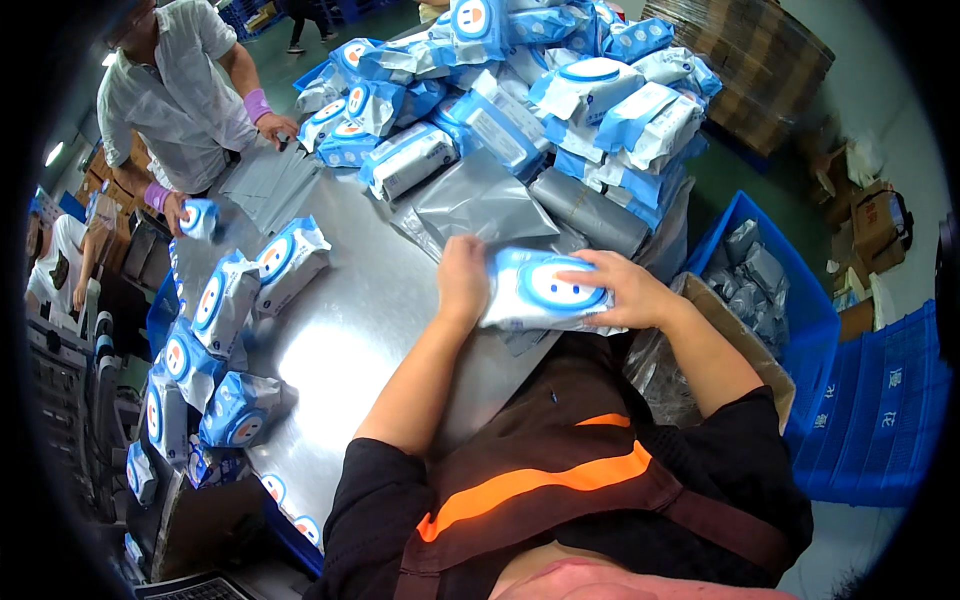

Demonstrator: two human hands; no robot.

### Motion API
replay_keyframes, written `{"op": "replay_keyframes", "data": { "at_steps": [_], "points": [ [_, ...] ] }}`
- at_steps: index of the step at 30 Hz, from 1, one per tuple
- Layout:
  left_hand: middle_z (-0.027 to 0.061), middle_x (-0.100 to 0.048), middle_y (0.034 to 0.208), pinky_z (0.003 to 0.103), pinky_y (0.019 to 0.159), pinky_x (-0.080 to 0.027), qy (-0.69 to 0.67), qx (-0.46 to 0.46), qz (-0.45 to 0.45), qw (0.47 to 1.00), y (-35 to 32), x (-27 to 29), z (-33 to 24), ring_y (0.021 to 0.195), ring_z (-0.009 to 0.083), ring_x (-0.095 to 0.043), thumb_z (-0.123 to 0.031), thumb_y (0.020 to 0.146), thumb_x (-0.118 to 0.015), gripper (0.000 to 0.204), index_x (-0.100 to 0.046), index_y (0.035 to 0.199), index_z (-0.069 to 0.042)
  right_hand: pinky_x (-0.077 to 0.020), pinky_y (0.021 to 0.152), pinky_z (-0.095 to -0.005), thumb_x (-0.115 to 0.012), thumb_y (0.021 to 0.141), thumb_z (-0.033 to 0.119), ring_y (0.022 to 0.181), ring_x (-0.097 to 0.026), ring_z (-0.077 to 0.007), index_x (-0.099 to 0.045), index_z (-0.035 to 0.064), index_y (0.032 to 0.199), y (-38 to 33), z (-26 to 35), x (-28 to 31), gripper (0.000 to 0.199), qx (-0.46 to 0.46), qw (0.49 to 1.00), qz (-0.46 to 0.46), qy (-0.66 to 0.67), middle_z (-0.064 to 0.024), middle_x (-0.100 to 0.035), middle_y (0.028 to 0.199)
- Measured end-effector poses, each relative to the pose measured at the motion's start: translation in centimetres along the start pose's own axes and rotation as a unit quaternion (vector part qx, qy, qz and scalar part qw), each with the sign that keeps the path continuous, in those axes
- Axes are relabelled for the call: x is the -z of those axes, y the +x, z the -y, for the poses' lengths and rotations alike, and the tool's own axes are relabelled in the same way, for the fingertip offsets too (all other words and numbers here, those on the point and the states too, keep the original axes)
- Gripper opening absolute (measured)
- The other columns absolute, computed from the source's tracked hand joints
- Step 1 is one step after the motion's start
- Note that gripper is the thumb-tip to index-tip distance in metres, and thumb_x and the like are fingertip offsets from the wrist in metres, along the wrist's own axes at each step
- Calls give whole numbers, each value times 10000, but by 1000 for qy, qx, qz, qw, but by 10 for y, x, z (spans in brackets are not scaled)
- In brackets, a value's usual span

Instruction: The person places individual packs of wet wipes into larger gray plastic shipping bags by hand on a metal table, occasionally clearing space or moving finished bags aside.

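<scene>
A white-and-blue pack of wet wipes (530, 290) lies across in front of my body, at the near edge of the metal table (375, 320). My right hand (625, 287) grips its right end, fingers over the top. At the pack's left end my left hand (463, 280) is closed and slightly blurred; what it pinches is hidden. Just beyond both hands rests a stack of grey plastic mailing bags (475, 205), with a roll of grey bags (590, 210) beside it. A bit of grey plastic (528, 340) shows under the pack.
A large heap of wipes packs (495, 125) rises at the far side. More packs (222, 300) line the table's left edge. A co-worker (175, 80) stands far left, holding a pack. At right are a blue crate (815, 330) with grey parcels and a cardboard box (785, 385).
</scene>
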State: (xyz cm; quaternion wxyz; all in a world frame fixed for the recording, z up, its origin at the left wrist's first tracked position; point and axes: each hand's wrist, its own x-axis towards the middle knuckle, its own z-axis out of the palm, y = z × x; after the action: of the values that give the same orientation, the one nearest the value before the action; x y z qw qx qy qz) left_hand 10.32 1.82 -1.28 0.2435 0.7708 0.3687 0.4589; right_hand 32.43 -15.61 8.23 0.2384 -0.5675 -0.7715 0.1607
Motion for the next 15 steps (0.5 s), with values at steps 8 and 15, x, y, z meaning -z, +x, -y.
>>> {"op": "replay_keyframes", "data": {
  "at_steps": [8,15],
  "points": [
    [203,-563,908,478,804,-453,16,-176,80,981,7,9,-25,897,409,-549,-55,890,-542,88,-557,973,-29,-449,982,-473,-750,786,419,1162,-524,-443,-471,246,1458,6,23,-23,748,-138,978,-59,-144,-257,-499,1310],
    [189,-639,851,490,745,-495,162,7,70,984,2,14,-29,811,394,-621,-218,815,-686,234,-610,912,-19,-448,980,-464,-724,802,463,1138,-544,-437,-521,223,1419,18,22,-37,693,-247,962,-116,7,-227,-543,1248]
  ]
}}
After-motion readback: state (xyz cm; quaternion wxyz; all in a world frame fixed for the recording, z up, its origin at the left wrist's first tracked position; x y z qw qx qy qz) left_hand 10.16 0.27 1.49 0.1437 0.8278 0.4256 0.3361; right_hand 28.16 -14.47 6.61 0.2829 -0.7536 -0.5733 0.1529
